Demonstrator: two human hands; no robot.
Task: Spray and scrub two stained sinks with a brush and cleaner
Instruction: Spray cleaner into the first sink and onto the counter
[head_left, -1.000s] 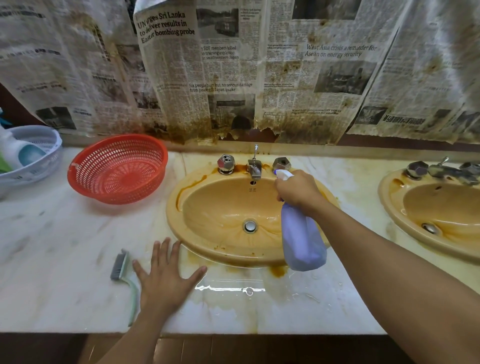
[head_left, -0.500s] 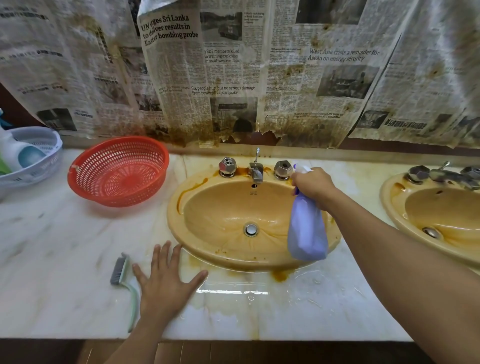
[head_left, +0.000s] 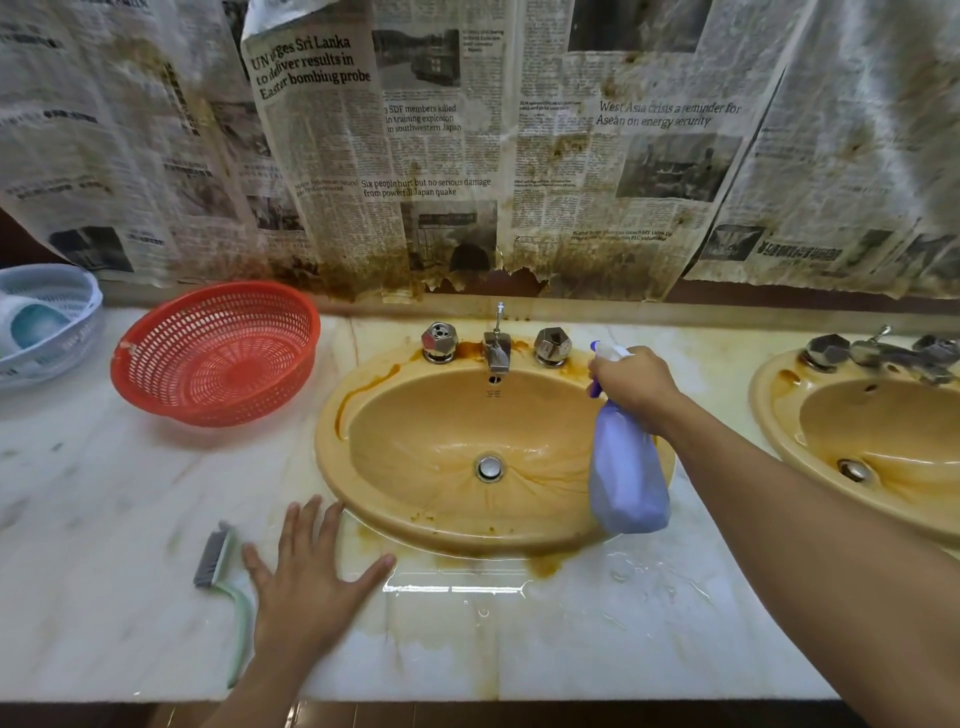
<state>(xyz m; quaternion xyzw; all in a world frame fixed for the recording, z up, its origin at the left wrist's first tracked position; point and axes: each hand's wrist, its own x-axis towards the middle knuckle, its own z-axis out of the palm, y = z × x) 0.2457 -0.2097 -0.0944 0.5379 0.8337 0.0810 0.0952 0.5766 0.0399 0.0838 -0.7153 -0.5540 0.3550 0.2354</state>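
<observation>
Spray bottle (head_left: 626, 467) shifted right, newspaper (head_left: 311, 67) reads "Easter bombing probe"

We found the second stained yellow oval sink (head_left: 883, 436) cut by the right edge, the white plastic basket (head_left: 62, 338) by the left.

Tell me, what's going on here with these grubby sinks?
A person is cleaning. Their right hand grips a purple plastic spray bottle over the right side of the stained yellow oval sink. Their left hand rests flat on the white marble counter, with a green-handled scrubbing brush lying beside it. The basin looks wet, but brown stains remain on it. A second stained yellow sink sits to the right.
</observation>
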